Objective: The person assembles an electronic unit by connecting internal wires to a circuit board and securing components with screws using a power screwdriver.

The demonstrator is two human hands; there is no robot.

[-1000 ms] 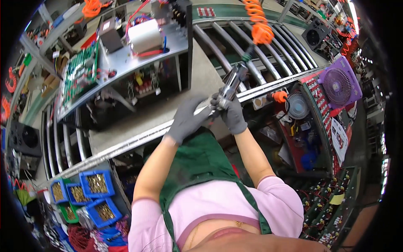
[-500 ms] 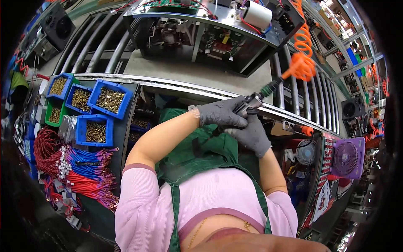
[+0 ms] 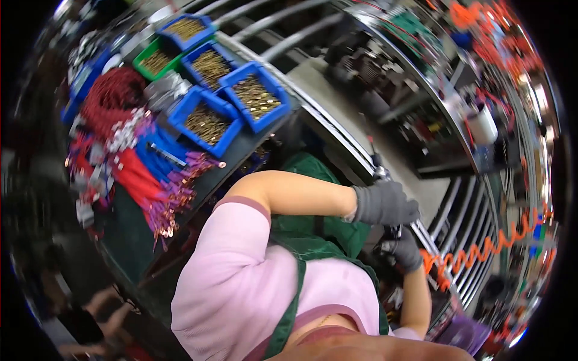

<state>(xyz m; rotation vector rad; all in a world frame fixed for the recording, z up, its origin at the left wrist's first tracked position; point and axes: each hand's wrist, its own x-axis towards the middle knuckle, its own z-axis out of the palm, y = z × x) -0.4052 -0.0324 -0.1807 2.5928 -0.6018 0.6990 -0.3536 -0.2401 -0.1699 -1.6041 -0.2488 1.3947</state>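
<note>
Both my hands wear grey gloves and meet at the rail, right of centre. My left hand (image 3: 386, 203) is closed round the front of a pneumatic screwdriver (image 3: 380, 172), whose thin bit points up and away from me. Just below, my right hand (image 3: 404, 251) is curled on the rear part of the same tool. The orange coiled hose (image 3: 466, 259) runs off to the right from beside my right hand. Glove fingers and motion smear hide most of the tool's body. Beyond the rail, a metal cabinet unit (image 3: 433, 135) with exposed parts inside sits near the bit.
Blue bins (image 3: 206, 122) of brass-coloured fasteners and a green bin (image 3: 158, 58) stand on the left bench. Beside them lie bundled red wires (image 3: 135, 174), blue wires (image 3: 158, 153) and a dark red coil of cord (image 3: 111, 99). Roller conveyor bars (image 3: 466, 207) lie at right.
The view has swung, bringing the left bench closer to the middle. The screwdriver has turned: its hose end, earlier up and away, is now by my right hand, with the bit pointing away.
</note>
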